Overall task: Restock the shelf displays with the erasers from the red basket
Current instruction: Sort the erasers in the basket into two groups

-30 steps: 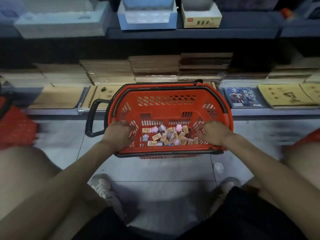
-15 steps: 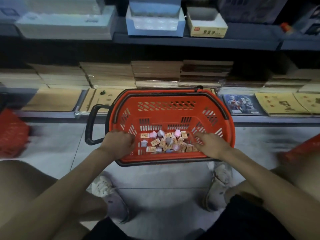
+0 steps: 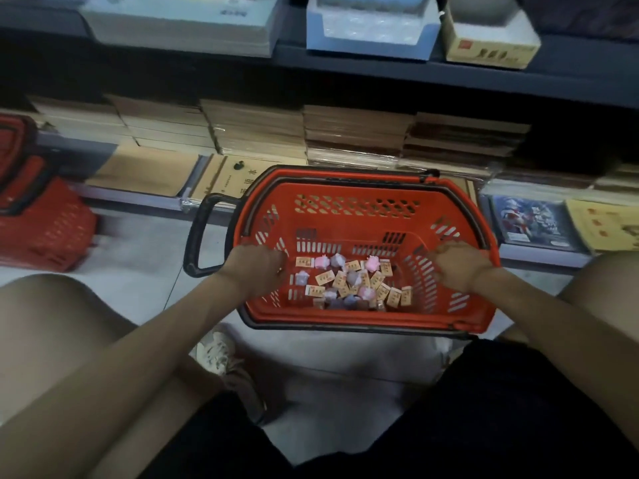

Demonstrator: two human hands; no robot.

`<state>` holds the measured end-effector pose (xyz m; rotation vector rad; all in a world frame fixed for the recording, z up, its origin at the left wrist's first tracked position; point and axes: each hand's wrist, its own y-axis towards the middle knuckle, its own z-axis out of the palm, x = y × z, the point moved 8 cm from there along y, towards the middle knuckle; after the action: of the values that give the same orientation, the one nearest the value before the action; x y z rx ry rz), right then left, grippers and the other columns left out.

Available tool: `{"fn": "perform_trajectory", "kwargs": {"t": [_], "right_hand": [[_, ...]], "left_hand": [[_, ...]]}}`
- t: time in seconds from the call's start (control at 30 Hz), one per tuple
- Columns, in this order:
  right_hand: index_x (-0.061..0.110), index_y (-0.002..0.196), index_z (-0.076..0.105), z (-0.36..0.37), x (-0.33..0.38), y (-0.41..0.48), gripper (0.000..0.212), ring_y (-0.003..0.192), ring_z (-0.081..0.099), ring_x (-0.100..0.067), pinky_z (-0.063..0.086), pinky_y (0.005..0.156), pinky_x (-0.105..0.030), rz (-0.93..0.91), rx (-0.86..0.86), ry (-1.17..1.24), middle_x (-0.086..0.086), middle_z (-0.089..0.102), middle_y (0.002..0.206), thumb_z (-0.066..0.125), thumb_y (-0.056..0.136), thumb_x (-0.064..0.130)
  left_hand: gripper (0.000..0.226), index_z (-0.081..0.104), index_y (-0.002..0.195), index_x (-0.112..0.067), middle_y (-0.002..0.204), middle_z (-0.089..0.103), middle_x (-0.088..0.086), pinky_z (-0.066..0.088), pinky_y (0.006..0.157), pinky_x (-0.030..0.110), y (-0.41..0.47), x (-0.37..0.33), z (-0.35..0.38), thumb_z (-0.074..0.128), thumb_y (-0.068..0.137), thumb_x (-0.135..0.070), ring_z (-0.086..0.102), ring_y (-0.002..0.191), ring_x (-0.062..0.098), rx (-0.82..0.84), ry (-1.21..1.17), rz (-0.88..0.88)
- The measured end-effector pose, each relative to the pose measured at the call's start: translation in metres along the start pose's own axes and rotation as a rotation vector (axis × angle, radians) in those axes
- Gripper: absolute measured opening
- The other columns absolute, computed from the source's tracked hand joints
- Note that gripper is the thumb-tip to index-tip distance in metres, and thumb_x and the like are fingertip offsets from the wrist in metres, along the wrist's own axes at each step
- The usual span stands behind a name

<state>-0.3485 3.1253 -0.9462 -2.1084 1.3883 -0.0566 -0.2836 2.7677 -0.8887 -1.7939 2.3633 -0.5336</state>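
From the head view, the red perforated plastic basket [image 3: 356, 224] sits on the pale tiled floor [image 3: 145, 257], hard against the lower shelf of tan notebook stacks [image 3: 256, 133], likely to keep stock within reach. The small paper-sleeved and pastel erasers [image 3: 349, 281] lie heaped at its bottom. The left hand [image 3: 256, 267] curls at the left wall, its grasp hidden. The right hand [image 3: 460, 267] clenches the right wall, seemingly steadying it.

We record: basket [image 3: 345, 219] on the floor [image 3: 145, 243], near side of the lower shelf [image 3: 138, 198]; erasers [image 3: 349, 281] inside, toward its near wall; left hand [image 3: 254, 267] and right hand [image 3: 460, 267] on its side walls. Second basket [image 3: 45, 229] far left. Boxes [image 3: 370, 25] on the upper shelf, behind.
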Motion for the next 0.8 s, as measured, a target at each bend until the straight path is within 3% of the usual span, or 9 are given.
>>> {"fn": "perform_trajectory", "kwargs": {"t": [0.17,0.33,0.5,0.6,0.8], "right_hand": [[0.024,0.153,0.041,-0.004,0.011,-0.015,0.061,0.134,0.048,-0.03,0.033,0.114,-0.037,0.036,-0.026,0.006,-0.008,0.054,0.143,0.049,0.097,0.049],[0.021,0.148,0.048,0.002,0.031,-0.029,0.057,0.138,0.044,-0.033,0.031,0.116,-0.044,0.062,0.028,0.153,-0.011,0.05,0.149,0.049,0.099,0.051],[0.023,0.137,0.059,0.029,0.031,-0.037,0.064,0.131,0.054,-0.03,0.036,0.116,-0.042,0.08,0.126,0.208,-0.008,0.061,0.14,0.059,0.088,0.064],[0.023,0.139,0.058,0.048,0.029,-0.035,0.066,0.132,0.055,-0.028,0.034,0.118,-0.043,0.098,0.137,0.18,-0.005,0.062,0.141,0.058,0.085,0.063],[0.024,0.14,0.056,0.059,0.016,-0.052,0.064,0.132,0.054,-0.027,0.032,0.117,-0.043,0.106,0.104,0.211,-0.004,0.061,0.139,0.058,0.086,0.06]], "left_hand": [[0.042,0.063,0.127,-0.022,0.118,0.073,0.006,0.049,0.101,0.043,0.004,-0.007,0.004,0.039,0.104,-0.048,0.07,0.11,0.03,0.076,0.096,-0.01],[0.039,0.061,0.129,-0.024,0.122,0.073,0.005,0.044,0.106,0.043,0.002,-0.017,0.012,0.041,0.104,-0.047,0.069,0.113,0.028,0.067,0.129,0.001],[0.05,0.059,0.141,-0.025,0.144,0.06,0.005,0.033,0.119,0.044,0.0,-0.017,0.018,0.054,0.098,-0.051,0.05,0.137,0.026,0.145,0.241,0.026],[0.056,0.055,0.145,-0.021,0.149,0.056,0.007,0.027,0.123,0.044,-0.002,-0.025,0.014,0.056,0.099,-0.053,0.045,0.143,0.027,0.222,0.285,0.001],[0.049,0.054,0.145,-0.017,0.15,0.057,0.005,0.03,0.119,0.043,0.012,-0.052,0.012,0.052,0.104,-0.043,0.044,0.144,0.028,0.299,0.451,0.021]]}}
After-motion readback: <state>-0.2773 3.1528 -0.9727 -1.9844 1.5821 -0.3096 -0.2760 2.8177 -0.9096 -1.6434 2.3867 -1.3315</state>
